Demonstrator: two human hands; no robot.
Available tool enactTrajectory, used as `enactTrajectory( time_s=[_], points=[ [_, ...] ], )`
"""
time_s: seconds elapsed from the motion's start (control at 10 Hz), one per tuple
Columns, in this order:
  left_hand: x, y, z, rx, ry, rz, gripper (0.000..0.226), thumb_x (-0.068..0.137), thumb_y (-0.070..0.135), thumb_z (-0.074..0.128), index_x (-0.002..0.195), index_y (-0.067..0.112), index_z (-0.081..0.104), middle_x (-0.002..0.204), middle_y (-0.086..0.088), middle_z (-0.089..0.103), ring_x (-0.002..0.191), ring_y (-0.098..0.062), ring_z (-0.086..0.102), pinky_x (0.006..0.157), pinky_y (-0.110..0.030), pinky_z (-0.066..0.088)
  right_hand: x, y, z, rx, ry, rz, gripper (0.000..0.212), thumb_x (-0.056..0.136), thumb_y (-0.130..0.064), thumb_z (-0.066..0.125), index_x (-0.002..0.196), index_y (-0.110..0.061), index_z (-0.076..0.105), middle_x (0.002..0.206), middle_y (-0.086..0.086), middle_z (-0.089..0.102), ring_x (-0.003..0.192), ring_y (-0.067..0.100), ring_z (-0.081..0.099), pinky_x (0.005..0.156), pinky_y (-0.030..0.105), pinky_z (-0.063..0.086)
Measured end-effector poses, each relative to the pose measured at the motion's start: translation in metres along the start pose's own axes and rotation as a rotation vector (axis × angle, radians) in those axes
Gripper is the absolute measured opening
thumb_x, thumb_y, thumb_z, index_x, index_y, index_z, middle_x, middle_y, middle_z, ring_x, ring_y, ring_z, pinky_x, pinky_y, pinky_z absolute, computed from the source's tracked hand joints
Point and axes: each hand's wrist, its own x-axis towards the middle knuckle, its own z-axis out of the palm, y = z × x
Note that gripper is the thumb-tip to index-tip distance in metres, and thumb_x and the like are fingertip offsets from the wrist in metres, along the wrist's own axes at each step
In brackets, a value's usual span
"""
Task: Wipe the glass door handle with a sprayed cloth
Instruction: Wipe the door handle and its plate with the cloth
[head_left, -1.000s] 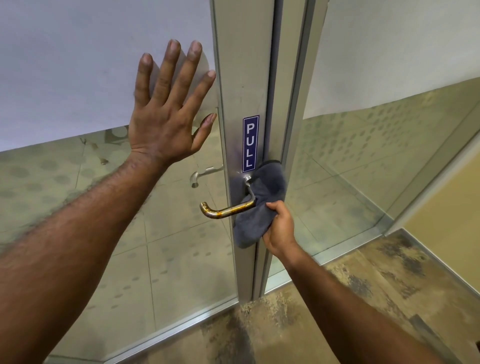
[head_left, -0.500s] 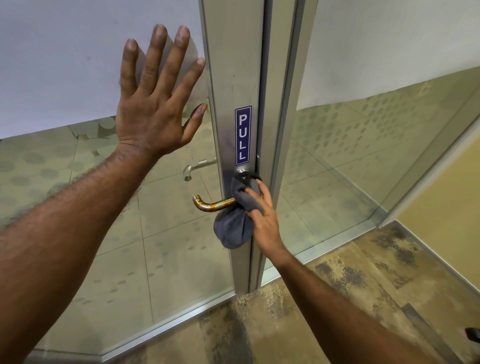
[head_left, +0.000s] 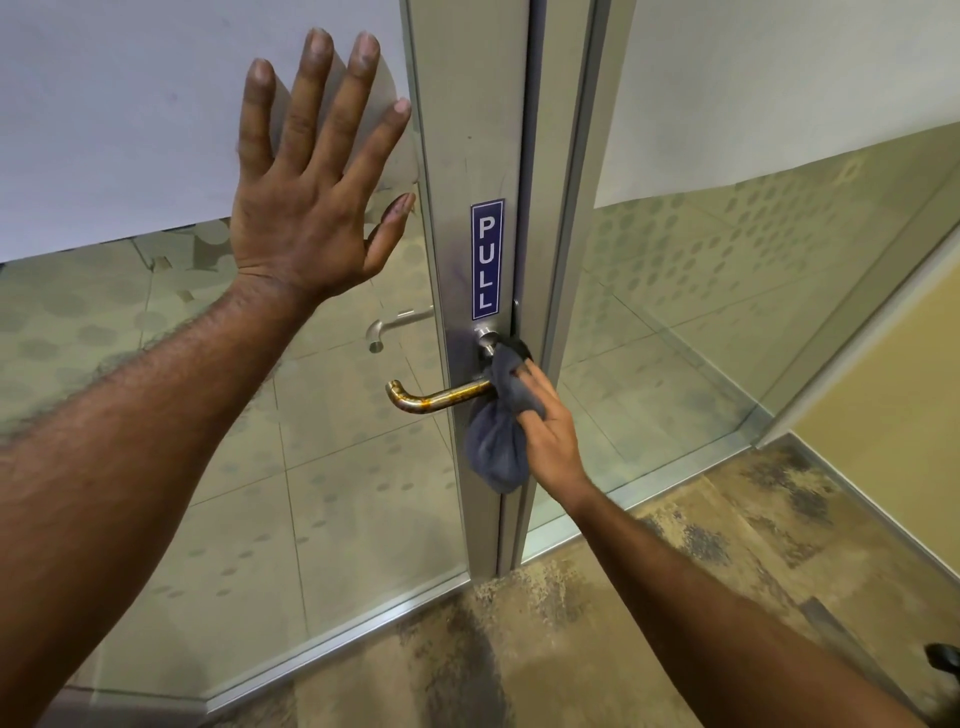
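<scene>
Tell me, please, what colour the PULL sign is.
The PULL sign is blue with white letters; head view.

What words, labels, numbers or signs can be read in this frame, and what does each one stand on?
"PULL": white capitals stacked top to bottom on a blue sticker, stuck to the metal door frame just above the handle.
No other text: nothing readable shows on the cloth, the handle or anywhere else in view.
</scene>
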Motion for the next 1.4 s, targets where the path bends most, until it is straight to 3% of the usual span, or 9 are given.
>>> enactTrajectory(
  time_s=[0.2, 0.3, 0.6, 0.8, 1.0, 1.1, 1.2, 1.3, 1.4],
  points=[
    [-0.001, 0.0, -0.001, -0.019, -0.009, -0.007, 0.066, 0.105, 0.053, 0.026, 0.163, 0.022, 0.015, 0.165, -0.019, 0.018, 0.149, -0.046, 0.02, 0.116, -0.062, 0.01, -0.003, -0.001, 0.017, -0.142, -0.026, -0.122, 0.051, 0.094, -0.011, 0.045, 0.131, -0.046, 0.053, 0.162, -0.007, 0.023, 0.146, 0.005, 0.028, 0.113, 0.018, 0.034],
    [-0.001, 0.0, 0.0, -0.012, -0.009, -0.003, 0.067, 0.105, 0.054, 0.026, 0.162, 0.022, 0.015, 0.165, -0.019, 0.018, 0.149, -0.045, 0.02, 0.115, -0.06, 0.007, -0.01, 0.01, 0.005, -0.222, -0.042, -0.163, 0.052, 0.092, -0.011, 0.044, 0.138, -0.035, 0.049, 0.16, -0.011, 0.022, 0.145, -0.002, 0.026, 0.115, 0.024, 0.036],
    [-0.002, 0.0, 0.001, 0.013, 0.018, 0.002, 0.065, 0.105, 0.053, 0.028, 0.162, 0.022, 0.019, 0.164, -0.019, 0.022, 0.149, -0.045, 0.023, 0.116, -0.062, 0.013, -0.006, 0.008, 0.023, -0.472, -0.066, -0.367, 0.061, 0.09, -0.007, 0.045, 0.148, -0.027, 0.041, 0.165, 0.0, 0.015, 0.153, 0.021, 0.014, 0.118, 0.051, 0.032],
    [-0.002, 0.0, 0.003, 0.023, 0.043, 0.0, 0.065, 0.105, 0.052, 0.03, 0.162, 0.022, 0.02, 0.164, -0.018, 0.023, 0.148, -0.044, 0.025, 0.117, -0.062, 0.016, -0.008, 0.015, 0.012, -0.402, 0.032, -0.356, 0.057, 0.09, -0.008, 0.042, 0.145, -0.024, 0.046, 0.165, -0.001, 0.02, 0.151, 0.016, 0.022, 0.115, 0.05, 0.038],
    [-0.002, 0.001, 0.005, 0.008, 0.058, -0.002, 0.064, 0.105, 0.05, 0.031, 0.162, 0.021, 0.02, 0.164, -0.019, 0.024, 0.148, -0.045, 0.025, 0.116, -0.063, 0.017, -0.007, 0.01, 0.023, -0.51, -0.071, -0.401, 0.06, 0.09, -0.006, 0.042, 0.149, -0.023, 0.041, 0.166, 0.0, 0.011, 0.154, 0.024, 0.007, 0.122, 0.046, 0.025],
    [-0.003, 0.0, 0.007, 0.013, 0.077, -0.001, 0.065, 0.105, 0.051, 0.032, 0.162, 0.022, 0.02, 0.164, -0.018, 0.024, 0.148, -0.045, 0.026, 0.116, -0.062, 0.017, -0.016, 0.025, 0.016, -0.463, -0.064, -0.417, 0.063, 0.091, -0.001, 0.044, 0.149, -0.026, 0.039, 0.166, 0.002, 0.009, 0.154, 0.021, 0.011, 0.119, 0.048, 0.032],
    [-0.002, -0.001, 0.009, 0.017, 0.093, -0.006, 0.066, 0.104, 0.052, 0.034, 0.162, 0.022, 0.02, 0.163, -0.018, 0.025, 0.148, -0.045, 0.027, 0.116, -0.061, 0.018, -0.01, 0.01, 0.026, -0.233, 0.051, -0.236, 0.064, 0.092, -0.002, 0.042, 0.146, -0.037, 0.038, 0.166, -0.001, 0.014, 0.149, 0.001, 0.018, 0.119, 0.031, 0.033],
    [-0.003, 0.001, 0.009, 0.011, 0.092, -0.003, 0.066, 0.105, 0.052, 0.034, 0.162, 0.023, 0.019, 0.163, -0.018, 0.025, 0.148, -0.045, 0.027, 0.116, -0.062, 0.018, -0.006, -0.014, 0.042, 0.035, 0.135, -0.064, 0.057, 0.095, 0.0, 0.04, 0.145, -0.027, 0.037, 0.16, 0.0, 0.028, 0.143, -0.001, 0.031, 0.117, 0.024, 0.034],
    [-0.003, 0.0, 0.008, 0.001, 0.081, -0.003, 0.066, 0.105, 0.051, 0.032, 0.162, 0.023, 0.017, 0.164, -0.018, 0.024, 0.148, -0.045, 0.026, 0.116, -0.061, 0.017, -0.014, -0.028, 0.052, 0.394, 0.172, 0.153, 0.061, 0.096, 0.011, 0.038, 0.142, -0.029, 0.04, 0.137, -0.007, 0.055, 0.119, 0.004, 0.059, 0.094, 0.021, 0.053]
  ],
)
